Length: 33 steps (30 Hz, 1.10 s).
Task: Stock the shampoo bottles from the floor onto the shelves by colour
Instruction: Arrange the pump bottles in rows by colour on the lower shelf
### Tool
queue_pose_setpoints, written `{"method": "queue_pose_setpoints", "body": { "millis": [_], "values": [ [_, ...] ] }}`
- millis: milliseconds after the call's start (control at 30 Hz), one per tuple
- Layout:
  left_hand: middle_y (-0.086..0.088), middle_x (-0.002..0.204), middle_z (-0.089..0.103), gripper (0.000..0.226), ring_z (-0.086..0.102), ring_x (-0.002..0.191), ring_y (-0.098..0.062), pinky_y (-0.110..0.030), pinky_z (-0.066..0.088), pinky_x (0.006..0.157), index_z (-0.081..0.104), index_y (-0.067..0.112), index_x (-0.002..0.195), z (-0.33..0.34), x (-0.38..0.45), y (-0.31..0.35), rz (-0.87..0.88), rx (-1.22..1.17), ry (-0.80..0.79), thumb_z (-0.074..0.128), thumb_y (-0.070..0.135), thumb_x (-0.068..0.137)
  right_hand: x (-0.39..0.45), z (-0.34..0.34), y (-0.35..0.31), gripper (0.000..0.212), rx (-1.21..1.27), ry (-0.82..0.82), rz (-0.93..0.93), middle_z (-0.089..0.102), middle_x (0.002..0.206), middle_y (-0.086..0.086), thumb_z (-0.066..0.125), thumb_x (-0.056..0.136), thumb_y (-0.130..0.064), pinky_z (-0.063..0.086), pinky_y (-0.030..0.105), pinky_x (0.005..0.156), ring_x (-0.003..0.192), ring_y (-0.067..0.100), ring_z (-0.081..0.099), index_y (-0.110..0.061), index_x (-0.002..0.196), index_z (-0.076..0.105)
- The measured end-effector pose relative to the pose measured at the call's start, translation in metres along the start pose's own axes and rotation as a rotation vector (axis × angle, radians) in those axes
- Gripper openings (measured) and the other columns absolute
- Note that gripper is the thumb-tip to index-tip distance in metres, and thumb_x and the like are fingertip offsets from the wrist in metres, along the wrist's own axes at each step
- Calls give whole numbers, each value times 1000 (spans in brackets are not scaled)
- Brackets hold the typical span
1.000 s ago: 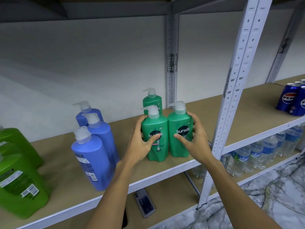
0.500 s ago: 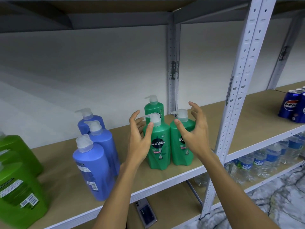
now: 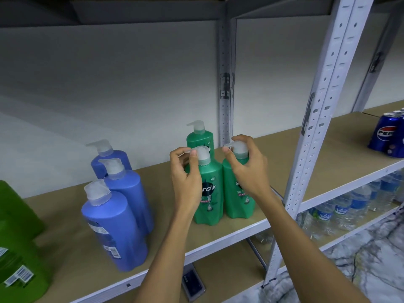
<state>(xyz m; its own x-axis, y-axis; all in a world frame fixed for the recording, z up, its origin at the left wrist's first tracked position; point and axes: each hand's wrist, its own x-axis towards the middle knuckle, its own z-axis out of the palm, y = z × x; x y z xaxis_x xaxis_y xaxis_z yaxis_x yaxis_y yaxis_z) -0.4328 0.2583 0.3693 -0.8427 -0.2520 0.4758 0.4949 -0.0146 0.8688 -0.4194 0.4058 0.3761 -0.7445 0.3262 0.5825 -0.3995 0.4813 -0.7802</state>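
Observation:
Three green Sunsilk pump bottles stand on the brown shelf point(image 3: 284, 154). My left hand point(image 3: 185, 178) pinches the clear pump head of the front left green bottle point(image 3: 211, 193). My right hand point(image 3: 247, 169) grips the pump head of the front right green bottle point(image 3: 237, 202). A third green bottle point(image 3: 200, 136) stands behind them, untouched. To the left stand three blue pump bottles point(image 3: 115, 224) in a tight group.
Large light-green jugs point(image 3: 15, 248) fill the shelf's left end. A white perforated upright point(image 3: 317, 132) stands just right of my right arm. Pepsi cans point(image 3: 387, 134) sit far right. Water bottles point(image 3: 341, 211) and a phone point(image 3: 193, 283) lie on the lower shelf.
Both hands left the bodies of the two front green bottles, rose, and closed on their pump heads. The camera moved nearer to the shelf.

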Motion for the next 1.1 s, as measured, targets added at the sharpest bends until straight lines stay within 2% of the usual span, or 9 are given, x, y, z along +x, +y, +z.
{"method": "queue_pose_setpoints", "body": {
  "millis": [333,500,700,800,900,1000,1100],
  "values": [
    [-7,103,68,9,65,89,-9,-22,53,77,52,15,108,0,0,-1,-21,-39,-20,55,22,103,2,4,4,22,4,16,-10,69,85,-8,69,93,-44,58,42,71,76,13,67,-31,106,57],
    [-10,105,69,9,66,88,-10,-21,53,74,53,17,108,-1,-1,-1,-22,-54,-33,56,23,103,3,6,8,24,-22,20,-18,68,84,-5,67,92,-50,58,48,69,75,18,67,-32,105,55],
    [-13,106,69,9,67,91,-17,-24,54,75,52,22,111,-2,0,-3,-19,-71,-46,56,24,103,3,5,7,28,-15,15,-20,69,88,-5,69,94,-45,58,44,74,78,14,67,-26,111,58],
    [-13,108,70,18,69,99,-26,-38,58,82,52,27,119,-4,-2,-4,8,-84,-82,56,24,103,-1,2,8,39,15,-23,-26,70,103,-6,68,94,-45,57,43,86,93,15,66,-34,128,54],
    [-7,116,67,21,65,110,-23,-51,54,95,55,25,123,-9,-4,-6,62,-12,-125,57,21,102,-4,-4,10,49,-25,-62,-48,60,127,-6,68,95,-40,49,47,101,118,15,54,-42,139,48],
    [5,132,61,36,57,127,-16,-51,49,105,51,31,136,-17,-9,-11,62,51,-214,59,22,102,-10,-11,11,57,-21,-107,-46,51,137,-3,67,95,-37,45,49,108,128,15,47,-44,146,43],
    [17,149,49,63,49,137,-8,-46,44,113,30,50,151,-29,-17,-12,53,133,-327,59,26,102,-22,-18,13,70,6,-139,-8,44,147,-2,67,95,-39,38,40,112,136,11,42,-50,153,28]
  ]
}}
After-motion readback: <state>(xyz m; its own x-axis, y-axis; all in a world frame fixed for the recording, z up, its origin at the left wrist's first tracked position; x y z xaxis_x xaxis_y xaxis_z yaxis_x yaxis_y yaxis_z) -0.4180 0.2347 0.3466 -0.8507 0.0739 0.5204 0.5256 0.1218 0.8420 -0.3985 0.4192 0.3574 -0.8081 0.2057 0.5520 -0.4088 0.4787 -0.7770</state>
